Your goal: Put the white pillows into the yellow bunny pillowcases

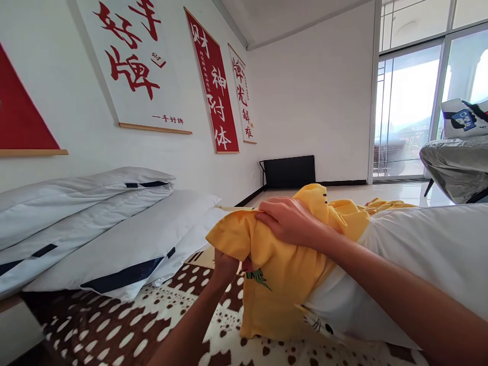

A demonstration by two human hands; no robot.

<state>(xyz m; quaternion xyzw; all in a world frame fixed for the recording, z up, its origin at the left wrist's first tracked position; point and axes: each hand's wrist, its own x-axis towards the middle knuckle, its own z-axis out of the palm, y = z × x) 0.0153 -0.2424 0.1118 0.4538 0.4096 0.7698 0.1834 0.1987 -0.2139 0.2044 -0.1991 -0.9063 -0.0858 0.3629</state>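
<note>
Pulling a yellow pillowcase over a white pillow is the step in hand, judged from how the cloth bunches at the pillow's near end in the centre of the frame. The pillow runs from centre to the right edge, lying on a brown-and-cream spotted blanket (lower left to lower centre). Three spare white pillows are stacked at the left, well apart from the work.

The right hand lies on top of the gathered cloth, fingers curled and closed on a fold of it. The left hand reaches up from below, closed on the lower hem; its fingertips are hidden by the cloth.

The next move likely calls for drawing the opening further along the pillow toward the right, both grips kept firm, hem kept even.
</note>
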